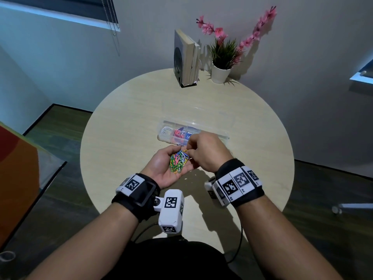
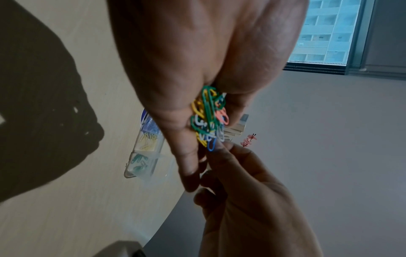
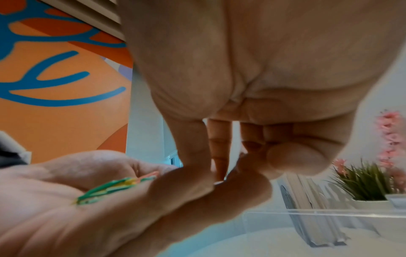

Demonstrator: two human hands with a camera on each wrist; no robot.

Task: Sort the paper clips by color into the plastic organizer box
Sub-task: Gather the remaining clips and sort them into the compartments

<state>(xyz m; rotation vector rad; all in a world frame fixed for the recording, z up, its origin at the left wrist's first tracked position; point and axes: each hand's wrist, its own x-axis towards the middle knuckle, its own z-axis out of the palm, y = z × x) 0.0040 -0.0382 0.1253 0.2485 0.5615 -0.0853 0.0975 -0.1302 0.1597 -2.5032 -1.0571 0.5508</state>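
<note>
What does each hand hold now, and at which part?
The left hand cradles a pile of coloured paper clips in its upturned palm. The right hand pinches one clip at the pile's far edge; which part cannot be told.

No legible text anywhere.

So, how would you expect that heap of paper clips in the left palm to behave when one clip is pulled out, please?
The paper clips lie interlocked, so one pulled by the right hand likely drags neighbours. They look light and loose on the cupped left hand, so some may spill.
</note>
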